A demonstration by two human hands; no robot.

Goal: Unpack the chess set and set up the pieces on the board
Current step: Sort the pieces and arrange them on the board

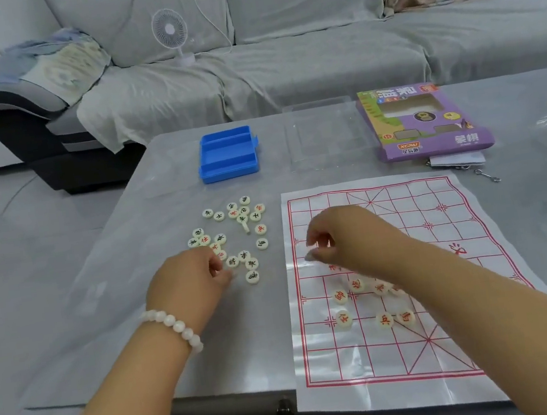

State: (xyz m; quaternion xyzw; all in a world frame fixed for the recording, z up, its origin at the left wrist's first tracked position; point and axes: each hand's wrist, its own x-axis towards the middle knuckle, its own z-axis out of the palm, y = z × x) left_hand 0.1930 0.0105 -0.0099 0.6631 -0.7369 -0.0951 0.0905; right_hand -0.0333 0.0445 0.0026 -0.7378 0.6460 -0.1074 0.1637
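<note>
The left hand (191,282) pinches a piece from the loose pile (234,237) beside the board (452,287). The right hand (336,237) has curled fingers over the board (its hold I cannot tell), probably for placing.

Cream round chess pieces (234,237) scattered left of the red-lined board (447,253), several pieces (344,318) lying on it.

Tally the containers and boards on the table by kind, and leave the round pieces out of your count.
Blue plastic case, open: 1
Purple cardboard box: 1
Clear plastic tray: 1
Red-lined board sheet: 1
Total: 4
</note>
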